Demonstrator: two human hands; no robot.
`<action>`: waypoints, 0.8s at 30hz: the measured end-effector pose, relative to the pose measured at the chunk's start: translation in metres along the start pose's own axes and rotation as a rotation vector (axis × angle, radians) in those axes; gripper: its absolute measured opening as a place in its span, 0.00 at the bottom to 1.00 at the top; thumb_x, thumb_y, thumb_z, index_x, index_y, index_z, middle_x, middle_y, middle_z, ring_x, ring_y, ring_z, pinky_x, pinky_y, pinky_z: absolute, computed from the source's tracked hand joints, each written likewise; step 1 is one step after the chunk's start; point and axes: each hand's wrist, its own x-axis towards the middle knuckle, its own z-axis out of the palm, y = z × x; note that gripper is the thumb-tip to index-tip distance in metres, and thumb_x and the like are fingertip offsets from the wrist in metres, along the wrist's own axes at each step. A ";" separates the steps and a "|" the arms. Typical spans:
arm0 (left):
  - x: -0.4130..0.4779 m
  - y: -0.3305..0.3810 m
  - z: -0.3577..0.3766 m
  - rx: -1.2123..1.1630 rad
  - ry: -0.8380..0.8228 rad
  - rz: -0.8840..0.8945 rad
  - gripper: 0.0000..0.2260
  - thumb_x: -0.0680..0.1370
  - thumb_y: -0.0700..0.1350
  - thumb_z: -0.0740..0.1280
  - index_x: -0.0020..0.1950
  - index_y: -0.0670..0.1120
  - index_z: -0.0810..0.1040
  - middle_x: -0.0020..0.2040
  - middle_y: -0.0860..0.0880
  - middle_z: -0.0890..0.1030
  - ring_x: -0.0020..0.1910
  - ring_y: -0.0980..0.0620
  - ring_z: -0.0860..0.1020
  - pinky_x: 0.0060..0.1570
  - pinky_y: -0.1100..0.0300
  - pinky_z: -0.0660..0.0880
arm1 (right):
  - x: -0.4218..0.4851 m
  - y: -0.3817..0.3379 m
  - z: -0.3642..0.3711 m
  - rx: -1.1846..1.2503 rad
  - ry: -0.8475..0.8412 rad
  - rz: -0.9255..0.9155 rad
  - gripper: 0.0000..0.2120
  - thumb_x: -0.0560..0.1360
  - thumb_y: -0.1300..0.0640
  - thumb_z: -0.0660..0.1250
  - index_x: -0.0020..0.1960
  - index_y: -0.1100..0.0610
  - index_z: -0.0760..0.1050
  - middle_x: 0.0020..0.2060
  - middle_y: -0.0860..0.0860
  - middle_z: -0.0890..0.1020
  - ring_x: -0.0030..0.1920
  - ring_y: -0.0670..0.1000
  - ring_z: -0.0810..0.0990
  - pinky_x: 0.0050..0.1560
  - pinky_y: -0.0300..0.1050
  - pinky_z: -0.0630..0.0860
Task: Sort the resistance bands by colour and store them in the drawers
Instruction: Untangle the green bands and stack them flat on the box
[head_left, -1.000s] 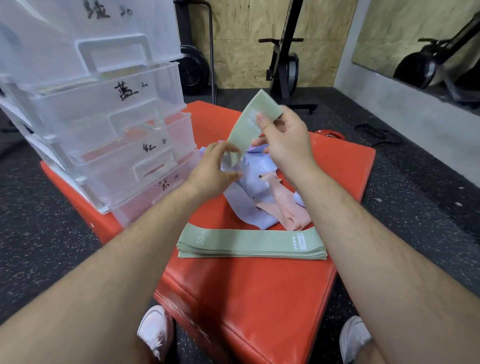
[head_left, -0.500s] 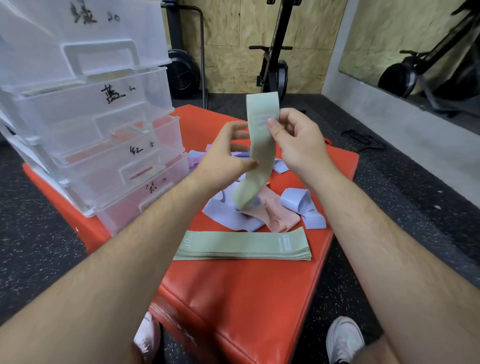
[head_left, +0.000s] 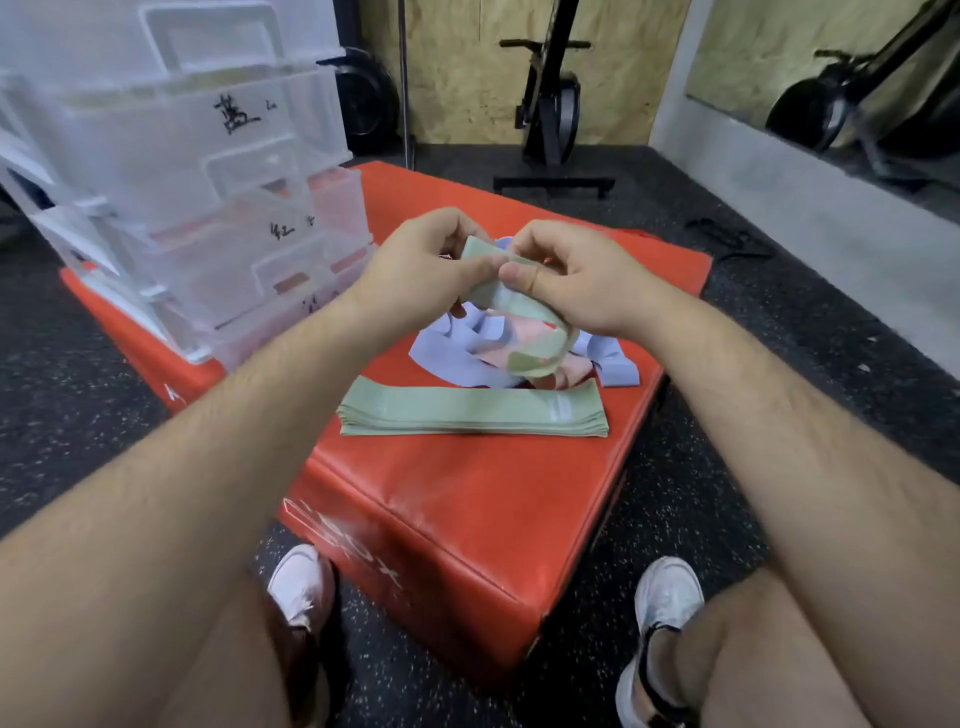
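A green resistance band (head_left: 519, 317) hangs twisted between my two hands above the red padded box (head_left: 457, 499). My left hand (head_left: 415, 273) pinches its upper end from the left, and my right hand (head_left: 576, 275) pinches the same end from the right, thumbs nearly touching. Below them lies a loose pile of purple bands (head_left: 467, 353) and pink bands (head_left: 524, 332). In front of that pile a neat flat stack of green bands (head_left: 472, 413) rests on the box. The clear plastic drawer unit (head_left: 208, 208) with handwritten labels stands at the box's left rear.
My two white shoes (head_left: 301, 582) are on the dark speckled floor in front of the box. An exercise machine stand (head_left: 550, 119) is behind the box against a wooden wall. A mirror with a grey ledge (head_left: 810, 197) runs along the right.
The green band was held up tall; both hands have come down and together, and the band now droops twisted below them over the pile. The view has tilted downward.
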 end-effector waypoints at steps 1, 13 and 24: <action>-0.005 -0.002 0.000 -0.010 -0.033 -0.014 0.09 0.75 0.46 0.73 0.48 0.42 0.78 0.38 0.48 0.81 0.32 0.53 0.79 0.30 0.60 0.75 | -0.004 -0.001 0.002 -0.008 -0.033 0.003 0.07 0.80 0.53 0.68 0.43 0.46 0.74 0.37 0.40 0.76 0.36 0.37 0.72 0.40 0.33 0.69; -0.038 -0.027 -0.021 -0.094 0.014 -0.098 0.05 0.77 0.40 0.71 0.42 0.43 0.77 0.32 0.46 0.79 0.27 0.51 0.78 0.29 0.61 0.75 | -0.035 0.011 -0.004 -0.093 -0.309 0.225 0.07 0.73 0.52 0.76 0.43 0.48 0.77 0.29 0.36 0.79 0.29 0.37 0.75 0.33 0.36 0.73; -0.029 -0.072 -0.055 -0.097 0.083 -0.331 0.08 0.76 0.41 0.72 0.38 0.44 0.77 0.33 0.45 0.77 0.28 0.51 0.75 0.32 0.60 0.76 | -0.057 0.057 -0.034 -0.346 -0.288 0.429 0.09 0.73 0.53 0.76 0.51 0.54 0.82 0.45 0.52 0.85 0.42 0.49 0.80 0.45 0.45 0.75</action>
